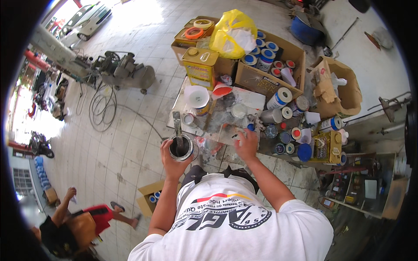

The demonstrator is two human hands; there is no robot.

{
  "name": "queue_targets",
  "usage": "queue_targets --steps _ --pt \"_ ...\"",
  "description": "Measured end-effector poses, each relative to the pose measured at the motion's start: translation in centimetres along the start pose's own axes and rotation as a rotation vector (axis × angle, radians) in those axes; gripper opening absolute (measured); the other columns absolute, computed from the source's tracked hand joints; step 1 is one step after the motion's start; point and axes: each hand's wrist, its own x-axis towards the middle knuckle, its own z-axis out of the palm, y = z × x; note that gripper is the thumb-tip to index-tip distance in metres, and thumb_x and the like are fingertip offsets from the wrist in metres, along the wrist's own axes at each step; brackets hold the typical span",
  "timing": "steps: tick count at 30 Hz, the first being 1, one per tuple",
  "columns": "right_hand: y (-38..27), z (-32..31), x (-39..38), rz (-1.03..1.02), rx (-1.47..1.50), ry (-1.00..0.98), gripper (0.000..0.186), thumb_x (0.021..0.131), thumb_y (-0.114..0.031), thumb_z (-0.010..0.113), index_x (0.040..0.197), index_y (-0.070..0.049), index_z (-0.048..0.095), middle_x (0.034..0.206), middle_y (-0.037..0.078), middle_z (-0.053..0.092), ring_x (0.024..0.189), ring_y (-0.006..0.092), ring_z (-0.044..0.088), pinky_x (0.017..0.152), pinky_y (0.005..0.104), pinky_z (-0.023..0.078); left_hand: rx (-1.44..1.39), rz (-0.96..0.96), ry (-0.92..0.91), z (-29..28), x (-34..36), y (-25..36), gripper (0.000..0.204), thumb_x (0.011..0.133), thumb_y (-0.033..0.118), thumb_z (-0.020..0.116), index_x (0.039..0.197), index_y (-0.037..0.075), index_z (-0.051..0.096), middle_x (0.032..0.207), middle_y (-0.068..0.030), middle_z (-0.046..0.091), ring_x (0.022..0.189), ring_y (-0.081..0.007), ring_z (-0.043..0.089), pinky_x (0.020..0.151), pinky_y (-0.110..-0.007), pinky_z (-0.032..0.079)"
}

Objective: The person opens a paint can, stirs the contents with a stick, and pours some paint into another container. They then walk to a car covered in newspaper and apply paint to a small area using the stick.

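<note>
My left hand (169, 159) is wrapped round an open paint can (190, 153) with dark contents, held at the table's near left edge. A flat, paint-stained stirring stick (177, 123) stands up out of the can. Over the near edge of the worktable (177, 105), my right hand (247, 145) reaches forward with its fingers apart. I see nothing held in it. Close beyond its fingers is a small blue cap (251, 127). A round whitish lid or tub (239, 111) lies farther back, and a small open tin (188, 119) stands beyond the stick.
A cardboard box (248, 80) of paint cans, a yellow plastic bag (233, 32) and a yellow rectangular tin (200, 69) crowd the table's back. Several cans stand at right. An air compressor (124, 71) and coiled hose (103, 108) are on the floor; another person (82, 222) is at lower left.
</note>
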Motion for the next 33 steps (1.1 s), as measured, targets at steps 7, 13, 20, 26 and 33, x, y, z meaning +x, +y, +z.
queue_targets --steps 7,13,20,26,33 --pt "-8.8 4.2 1.7 -0.055 0.091 -0.551 0.06 0.088 -0.034 0.082 0.142 -0.017 0.066 0.129 0.012 0.07 0.125 0.0344 0.059 0.104 0.0493 0.04 0.065 -0.044 -0.037 -1.9 -1.9 -0.6 0.095 0.058 0.02 0.101 0.14 0.005 0.056 0.141 -0.0224 0.058 0.133 -0.0422 0.058 0.113 -0.048 0.048" --pt "-13.6 0.1 6.5 0.154 0.95 -0.593 0.053 0.092 -0.045 0.082 0.136 -0.018 0.071 0.1 0.006 0.077 0.1 0.0221 0.07 0.086 0.0396 0.052 -0.005 -0.015 -0.117 -0.6 -2.1 -0.3 0.099 0.056 0.021 0.101 0.142 0.007 0.055 0.144 -0.0226 0.057 0.135 -0.0427 0.058 0.113 -0.05 0.049" --pt "-14.7 -8.6 10.4 0.081 0.626 -0.759 0.032 0.094 -0.044 0.081 0.102 -0.012 0.084 0.089 0.006 0.077 0.08 0.02 0.075 0.066 0.0333 0.058 -0.159 0.057 -0.26 1.1 0.6 2.2 0.108 0.057 0.019 0.098 0.152 0.008 0.048 0.152 -0.0201 0.052 0.14 -0.043 0.05 0.115 -0.051 0.046" --pt "-16.6 -12.7 11.2 -0.499 0.323 -0.128 0.017 0.092 -0.029 0.079 0.094 -0.013 0.082 0.082 0.006 0.072 0.069 0.0311 0.07 0.069 0.0414 0.056 -0.207 0.215 -0.315 3.6 2.4 3.8 0.113 0.056 0.02 0.097 0.156 0.008 0.046 0.154 -0.0192 0.051 0.14 -0.0432 0.05 0.116 -0.051 0.045" --pt "-14.8 -14.3 9.9 -0.457 0.233 -0.18 0.015 0.089 -0.028 0.081 0.094 -0.014 0.083 0.081 0.004 0.074 0.082 0.0267 0.069 0.074 0.0431 0.047 -0.21 0.272 -0.306 3.8 3.0 3.6 0.111 0.056 0.02 0.095 0.156 0.01 0.047 0.155 -0.0181 0.052 0.14 -0.0429 0.051 0.116 -0.053 0.046"
